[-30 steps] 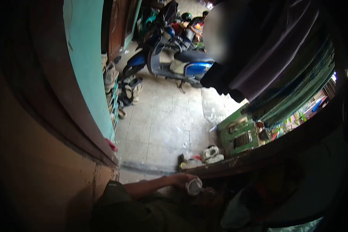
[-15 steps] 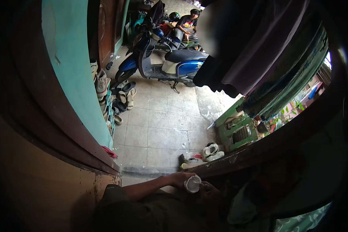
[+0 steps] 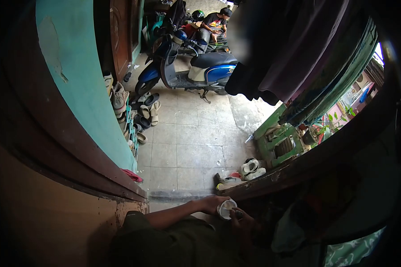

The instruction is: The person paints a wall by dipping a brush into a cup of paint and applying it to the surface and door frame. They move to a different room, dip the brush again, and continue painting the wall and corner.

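Near the bottom middle of the head view, my left hand [image 3: 210, 204] is wrapped round the side of a small white cup [image 3: 224, 214]. The cup's mouth is tipped up towards me, and something pale shows inside it. My right hand [image 3: 245, 222] is at the cup's right rim, fingers pinched together and reaching to its opening. What those fingers hold is too dark and small to make out.
A doorway opens onto a tiled floor [image 3: 189, 153]. Shoes line a rack [image 3: 131, 118] on the left, and white shoes [image 3: 250, 167] sit by the right jamb. Beyond stands a blue scooter [image 3: 220, 73], with a seated person [image 3: 214, 24] behind it. Clothes [image 3: 294, 53] hang at upper right.
The view has shifted slightly, so the scene sits a little differently. My right fingers have come further over the cup's opening. The seated person's head has turned down towards their hands.
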{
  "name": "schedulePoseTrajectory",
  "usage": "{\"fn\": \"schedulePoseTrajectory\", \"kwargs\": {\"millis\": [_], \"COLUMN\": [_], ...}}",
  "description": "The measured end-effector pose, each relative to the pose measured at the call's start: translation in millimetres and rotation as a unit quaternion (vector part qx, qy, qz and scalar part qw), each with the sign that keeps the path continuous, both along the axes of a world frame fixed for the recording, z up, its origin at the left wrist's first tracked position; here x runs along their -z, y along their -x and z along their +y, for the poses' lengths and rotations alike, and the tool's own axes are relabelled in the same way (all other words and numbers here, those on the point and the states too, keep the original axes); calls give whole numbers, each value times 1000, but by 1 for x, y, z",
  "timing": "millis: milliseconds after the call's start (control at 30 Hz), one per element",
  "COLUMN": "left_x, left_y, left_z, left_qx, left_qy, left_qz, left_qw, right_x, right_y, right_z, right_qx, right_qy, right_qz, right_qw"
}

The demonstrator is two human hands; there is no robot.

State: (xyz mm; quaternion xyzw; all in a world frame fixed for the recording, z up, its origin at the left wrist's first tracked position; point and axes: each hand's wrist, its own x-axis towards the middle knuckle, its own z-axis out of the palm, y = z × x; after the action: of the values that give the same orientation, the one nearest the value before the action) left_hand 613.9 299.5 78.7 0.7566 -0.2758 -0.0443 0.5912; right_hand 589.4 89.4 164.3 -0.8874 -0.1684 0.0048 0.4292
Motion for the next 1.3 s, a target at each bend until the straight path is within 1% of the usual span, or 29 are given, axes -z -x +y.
{"fn": "schedulePoseTrajectory", "kwargs": {"millis": [67,233,300,433,467,500,533,567,600,667,700,733,800,900,1000,1033,1100,1233,1300], "left_x": [1,-9,-13,-3,-3,-7,-10,-15,-20,-24,-24,-25,-26,-30,-28,-21,-16,-20,-24], "left_y": [1,3,6,5,6,5,5,4,3,3,3,3,4,2,1,-3,-4,-4,-3], "left_z": [0,1,2,2,2,0,-4,-4,-2,-3,-4,-5,-6,-8,-12,-15,-17,-17,-16], "left_qx": [3,15,15,19,0,-8,26,28,27,49,41,28,39,49,42,55,71,79,74], "left_qy": [4,16,6,-5,-25,-46,-49,-24,-1,-4,-11,-17,-25,-25,-37,-25,-10,5,-7], "left_qz": [3,4,9,0,6,9,5,9,14,5,13,19,22,36,40,23,-9,-3,0], "left_qw": [1000,1000,1000,1000,1000,999,998,999,1000,999,999,999,999,998,998,998,997,997,997], "right_x": [12,3,-7,-18,-18,-19,-22,-24,-23,-19,-19,-17,-13,-7,-10,-11,-14,-10,-11], "right_y": [-1,1,3,3,3,4,5,6,7,8,9,10,12,15,17,18,20,20,22], "right_z": [-5,-3,1,7,7,9,9,5,2,0,-1,-4,-7,-11,-17,-17,-15,-16,-13], "right_qx": [7,27,26,20,15,37,26,17,47,29,29,42,33,60,73,66,78,96,91], "right_qy": [-34,-12,-3,-33,-46,-50,-11,28,23,16,-14,-18,-1,-15,-17,-19,-40,-43,-50], "right_qz": [5,29,31,15,4,4,5,8,4,-7,11,8,34,8,33,36,-7,16,11], "right_qw": [999,999,999,999,999,998,1000,999,999,999,999,999,999,998,997,997,996,994,995]}}
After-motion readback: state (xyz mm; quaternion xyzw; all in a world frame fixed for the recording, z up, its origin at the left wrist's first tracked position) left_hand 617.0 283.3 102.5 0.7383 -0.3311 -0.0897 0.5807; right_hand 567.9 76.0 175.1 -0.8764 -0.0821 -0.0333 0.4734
